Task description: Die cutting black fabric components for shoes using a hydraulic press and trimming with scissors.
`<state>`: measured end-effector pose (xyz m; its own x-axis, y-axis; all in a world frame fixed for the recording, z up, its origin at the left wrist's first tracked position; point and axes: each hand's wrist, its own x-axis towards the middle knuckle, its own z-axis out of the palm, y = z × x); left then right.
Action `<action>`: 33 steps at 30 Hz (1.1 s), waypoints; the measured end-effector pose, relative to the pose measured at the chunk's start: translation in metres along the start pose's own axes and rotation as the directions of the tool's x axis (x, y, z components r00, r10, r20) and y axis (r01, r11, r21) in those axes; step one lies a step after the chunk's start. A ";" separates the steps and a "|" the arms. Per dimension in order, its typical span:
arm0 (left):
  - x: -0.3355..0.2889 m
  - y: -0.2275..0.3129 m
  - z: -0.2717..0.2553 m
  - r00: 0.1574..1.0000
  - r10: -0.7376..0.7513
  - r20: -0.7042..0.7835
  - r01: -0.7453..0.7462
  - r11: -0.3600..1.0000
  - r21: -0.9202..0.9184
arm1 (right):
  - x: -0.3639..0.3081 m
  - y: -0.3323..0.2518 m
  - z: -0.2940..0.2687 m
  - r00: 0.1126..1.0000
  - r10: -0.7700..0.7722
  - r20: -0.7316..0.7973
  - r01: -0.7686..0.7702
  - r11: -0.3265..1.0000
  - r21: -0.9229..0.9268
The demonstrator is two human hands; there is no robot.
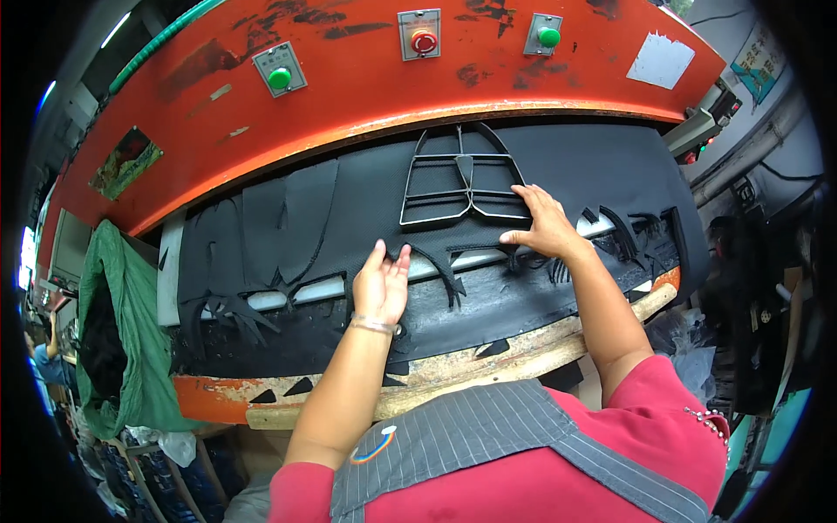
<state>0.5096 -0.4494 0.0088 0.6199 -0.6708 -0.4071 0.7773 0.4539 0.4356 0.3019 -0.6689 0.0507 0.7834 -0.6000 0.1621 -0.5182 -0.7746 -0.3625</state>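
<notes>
A metal cutting die [466,166], an open frame with crossbars and curved sides, lies on black sheet material [602,166]. My right hand [547,228] is at the die's near right corner, its fingertips touching the frame and its thumb spread away to the left. Lower and to the left, my left hand [381,286] is palm partly up with thumb and fingers apart, at the ragged near edge of the sheet. Whether its fingertips touch the material I cannot tell. Cut strips [235,314] of the black material hang along that edge.
An orange machine beam [349,65] with a red button [424,42] and two green buttons [279,78] spans the far side. A worn wooden rail [488,370] with black scraps runs along the front. Green cloth [131,322] hangs at left; a control box [697,131] sits at right.
</notes>
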 end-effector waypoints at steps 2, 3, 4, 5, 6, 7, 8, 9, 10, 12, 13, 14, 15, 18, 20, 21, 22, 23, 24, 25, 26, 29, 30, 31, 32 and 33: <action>0.008 0.002 0.005 0.988 -0.140 -0.065 0.144 0.987 0.065 | 0.009 0.003 0.001 1.000 -0.002 0.010 0.002 1.000 -0.011; 0.008 0.002 0.007 0.978 -0.184 -0.094 0.190 0.979 0.068 | 0.013 0.003 0.003 1.000 -0.002 0.017 0.002 1.000 -0.014; 0.009 0.001 0.001 0.979 -0.180 -0.094 0.186 0.981 0.058 | 0.015 0.004 0.003 1.000 -0.011 0.021 0.011 1.000 -0.020; 0.009 -0.001 -0.007 0.984 -0.169 -0.050 0.173 0.980 0.096 | 0.018 0.004 0.004 0.999 0.017 0.032 -0.017 1.000 -0.008; 0.009 -0.002 -0.015 0.988 -0.156 -0.006 0.156 0.979 0.133 | 0.021 0.004 0.004 0.998 0.044 0.044 -0.044 0.999 0.004; 0.007 -0.002 -0.025 0.989 -0.145 -0.025 0.147 0.977 0.157 | 0.021 0.004 0.006 1.000 -0.001 -0.021 0.002 0.999 0.032; -0.005 0.002 -0.027 0.990 -0.141 -0.030 0.144 0.978 0.148 | 0.018 0.006 0.007 1.000 -0.009 -0.015 0.009 1.000 0.030; -0.026 0.011 -0.022 0.970 -0.229 0.081 0.182 0.906 0.383 | 0.014 0.007 0.010 1.000 -0.002 -0.019 0.003 0.998 0.057; -0.044 0.021 -0.014 0.927 -0.333 0.172 0.172 0.785 0.595 | 0.013 0.008 0.010 1.000 0.001 -0.029 0.001 0.997 0.077; -0.054 0.038 -0.019 0.952 -0.110 0.284 -0.198 0.487 0.851 | 0.007 -0.001 0.012 0.998 0.027 -0.052 -0.023 0.997 0.074; -0.047 0.053 -0.024 0.882 0.116 0.456 -0.470 0.174 0.865 | 0.009 -0.009 0.015 0.998 0.020 -0.055 -0.016 0.997 0.079; -0.038 0.070 -0.025 0.718 0.257 0.647 -0.615 -0.201 0.763 | 0.010 -0.018 0.018 0.998 0.016 -0.060 -0.010 0.996 0.083; -0.029 0.086 -0.028 0.653 0.287 0.701 -0.596 -0.377 0.709 | 0.011 -0.029 0.022 0.998 -0.020 -0.063 0.026 0.996 0.090; -0.009 0.102 -0.039 0.623 0.347 0.701 -0.464 -0.558 0.688 | 0.021 -0.057 0.039 0.993 -0.087 -0.075 0.097 0.985 0.139; -0.003 0.102 -0.048 0.709 0.247 0.661 -0.407 -0.622 0.669 | 0.027 -0.067 0.047 0.996 -0.083 -0.033 0.087 0.980 0.179; -0.001 0.100 -0.053 0.686 0.241 0.686 -0.434 -0.621 0.652 | 0.027 -0.073 0.050 0.998 -0.045 -0.040 0.050 0.990 0.131; 0.001 0.098 -0.058 0.687 0.259 0.679 -0.432 -0.606 0.668 | 0.027 -0.079 0.051 1.000 -0.013 -0.020 0.016 0.989 0.146; 0.001 0.097 -0.058 0.672 0.256 0.695 -0.448 -0.607 0.656 | 0.028 -0.081 0.053 1.000 -0.025 -0.012 0.026 0.987 0.156; 0.001 0.095 -0.058 0.658 0.253 0.710 -0.462 -0.609 0.645 | 0.028 -0.081 0.055 0.999 -0.036 -0.004 0.036 0.986 0.166; 0.001 0.091 -0.060 0.639 0.264 0.722 -0.464 -0.618 0.635 | 0.026 -0.081 0.058 0.999 -0.040 -0.012 0.041 0.988 0.147; 0.002 0.091 -0.060 0.653 0.259 0.712 -0.467 -0.602 0.647 | 0.025 -0.087 0.057 0.999 -0.039 0.018 0.036 0.987 0.154; 0.006 0.087 -0.065 0.626 0.304 0.718 -0.506 -0.543 0.670 | 0.020 -0.083 0.062 0.999 -0.042 0.028 0.039 0.996 0.084; 0.007 0.085 -0.065 0.631 0.314 0.710 -0.507 -0.526 0.683 | 0.020 -0.084 0.060 0.998 -0.045 0.040 0.042 0.997 0.066; 0.009 0.084 -0.065 0.622 0.335 0.707 -0.504 -0.520 0.690 | 0.021 -0.086 0.059 0.998 -0.021 0.061 0.015 0.995 0.101; 0.009 0.083 -0.064 0.613 0.351 0.708 -0.507 -0.512 0.693 | 0.021 -0.086 0.056 0.997 0.009 0.079 -0.020 0.991 0.134; 0.009 0.082 -0.063 0.608 0.359 0.708 -0.512 -0.505 0.695 | 0.021 -0.081 0.057 0.998 0.019 0.065 -0.029 0.987 0.158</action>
<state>0.5860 -0.3816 -0.0098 0.5795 -0.6603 0.4777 -0.7845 -0.2933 0.5464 0.3805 -0.6072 0.0310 0.7943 -0.6000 0.0951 -0.4797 -0.7155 -0.5079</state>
